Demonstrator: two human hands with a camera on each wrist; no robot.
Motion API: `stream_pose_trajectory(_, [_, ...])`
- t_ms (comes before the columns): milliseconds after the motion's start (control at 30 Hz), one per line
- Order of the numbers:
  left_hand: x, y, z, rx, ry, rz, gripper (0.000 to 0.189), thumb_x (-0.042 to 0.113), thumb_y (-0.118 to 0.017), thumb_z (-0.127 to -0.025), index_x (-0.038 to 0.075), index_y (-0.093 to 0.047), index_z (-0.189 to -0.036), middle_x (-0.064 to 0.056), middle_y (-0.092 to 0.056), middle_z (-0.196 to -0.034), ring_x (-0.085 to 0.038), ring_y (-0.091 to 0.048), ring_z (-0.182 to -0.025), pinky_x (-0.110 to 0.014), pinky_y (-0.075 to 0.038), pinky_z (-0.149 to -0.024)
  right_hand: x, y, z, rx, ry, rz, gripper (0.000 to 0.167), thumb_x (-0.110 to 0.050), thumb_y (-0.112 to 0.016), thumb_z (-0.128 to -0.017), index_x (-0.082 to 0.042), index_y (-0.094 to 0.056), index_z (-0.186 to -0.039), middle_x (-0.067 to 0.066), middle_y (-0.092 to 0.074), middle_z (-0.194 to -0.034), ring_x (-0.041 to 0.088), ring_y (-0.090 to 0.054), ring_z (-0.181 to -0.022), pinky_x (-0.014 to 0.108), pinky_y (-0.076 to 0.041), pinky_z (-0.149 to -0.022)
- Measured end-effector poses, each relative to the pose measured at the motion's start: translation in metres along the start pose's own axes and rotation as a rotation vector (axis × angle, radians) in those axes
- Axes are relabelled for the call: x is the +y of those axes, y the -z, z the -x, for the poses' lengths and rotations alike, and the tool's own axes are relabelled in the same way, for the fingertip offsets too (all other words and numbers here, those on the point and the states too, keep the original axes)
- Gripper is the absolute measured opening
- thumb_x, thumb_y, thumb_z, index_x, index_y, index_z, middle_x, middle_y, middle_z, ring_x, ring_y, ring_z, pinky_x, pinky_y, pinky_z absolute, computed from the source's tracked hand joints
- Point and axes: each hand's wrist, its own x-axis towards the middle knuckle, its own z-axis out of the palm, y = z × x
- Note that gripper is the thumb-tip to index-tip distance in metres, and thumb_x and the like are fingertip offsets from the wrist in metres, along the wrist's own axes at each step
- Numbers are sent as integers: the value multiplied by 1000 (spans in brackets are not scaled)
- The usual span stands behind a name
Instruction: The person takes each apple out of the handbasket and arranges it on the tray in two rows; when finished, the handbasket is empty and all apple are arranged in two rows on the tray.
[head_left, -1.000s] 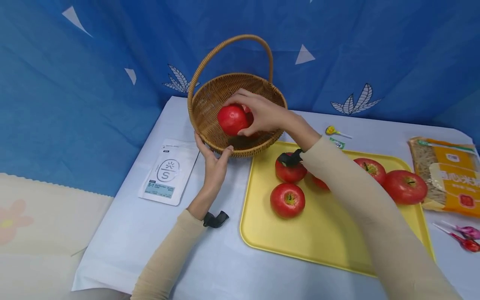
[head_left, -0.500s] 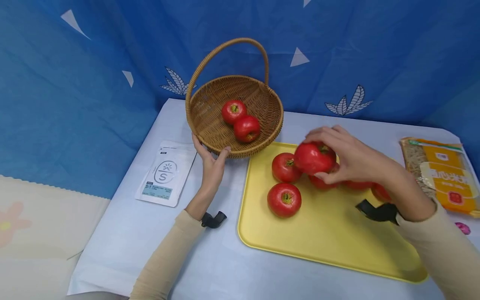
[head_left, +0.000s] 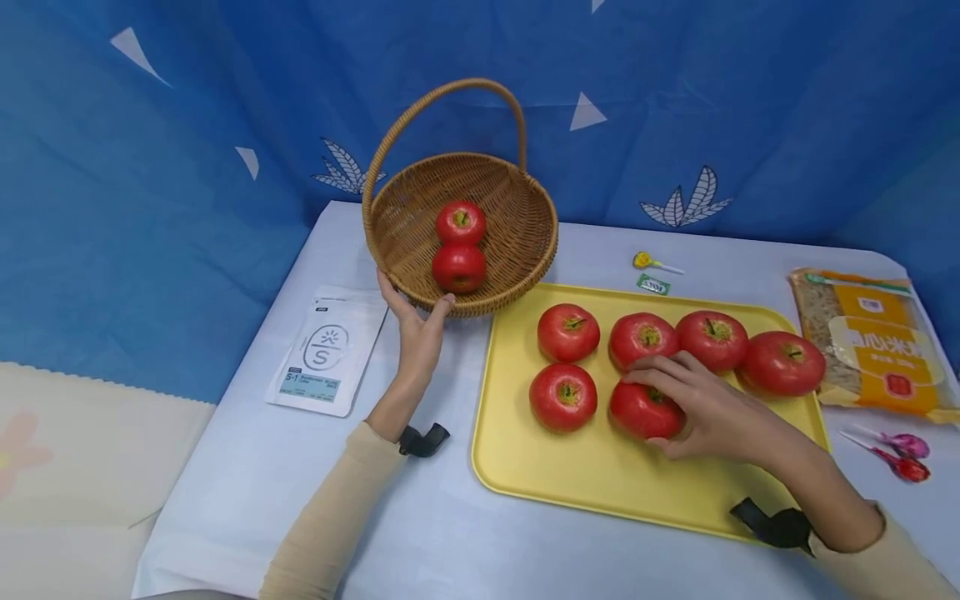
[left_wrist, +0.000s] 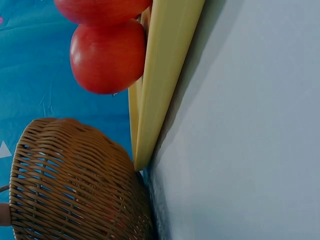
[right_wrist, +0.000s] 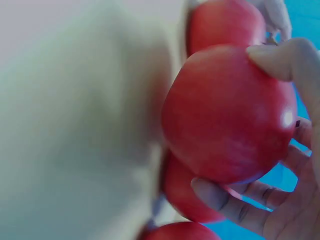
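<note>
My left hand [head_left: 420,337] grips the near rim of a wicker basket [head_left: 525,242], thumb over the edge. Inside the tilted basket two red apples [head_left: 461,222] lie touching, one in front of the other. On the yellow tray [head_left: 525,467], my right hand [head_left: 705,412] holds a red apple [head_left: 637,410] between thumb and fingers, close over the tray's surface. Other red apples [head_left: 567,332] sit around it, some in a row behind. The right wrist view shows the held apple [right_wrist: 225,115] up close, with the thumb on one side and fingertips on the other.
A white pouch [head_left: 326,354] lies left of the basket. Behind the tray are a yellow lollipop [head_left: 643,260] and a small green packet [head_left: 653,285]. An orange food bag [head_left: 873,342] and two lollipops [head_left: 907,469] lie at the right. A blue curtain [head_left: 465,42] hangs behind.
My right hand has carried an apple out of the basket to the tray and lowered it there. One basket apple has rolled slightly left. My left hand stays on the rim.
</note>
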Motion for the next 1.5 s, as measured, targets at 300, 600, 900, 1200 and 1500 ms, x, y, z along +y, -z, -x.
stream_pose_trajectory(300, [-3, 2, -3, 5, -20, 22, 103, 10, -60, -93, 17, 23, -153, -8, 17, -163, -22, 9, -152, -42, -1, -121, -10, -15, 2, -14, -6, 131, 83, -35, -95, -54, -21, -60, -128, 8, -49, -132, 26, -43, -117, 45, -57, -76])
stream_pose_trajectory(600, [-5, 5, -4, 3, -35, 11, 102, 11, -59, -93, 16, 23, -153, -10, 16, -163, -25, 6, -152, -43, -4, -122, -17, 22, -54, 62, 147, 82, 76, -36, -89, -67, -20, -56, -134, 10, -51, -134, 26, -49, -119, 46, -56, -81])
stream_pose_trajectory(900, [-6, 7, -5, 11, -27, 10, 102, 9, -59, -93, 16, 23, -153, -9, 18, -162, -24, 7, -152, -43, -4, -121, -25, 42, -206, 14, 326, -61, 64, -26, -82, -80, -19, -55, -137, 11, -48, -138, 28, -45, -128, 48, -47, -99])
stream_pose_trajectory(1200, [-3, 4, -3, -1, -4, 26, 103, 10, -59, -93, 19, 24, -153, -5, 21, -162, -19, 9, -151, -43, -8, -121, -26, 2, -306, -315, 289, -23, 72, -26, -83, -79, -20, -50, -143, 12, -35, -153, 35, -28, -142, 56, -32, -112])
stream_pose_trajectory(1500, [-4, 3, -3, -15, -29, 49, 103, 8, -59, -93, 17, 25, -152, -8, 22, -162, -25, 7, -152, -42, -13, -120, -37, -23, -321, -395, 253, 189, 69, -17, -79, -83, -23, -46, -144, 10, -32, -153, 45, -24, -143, 55, -41, -105])
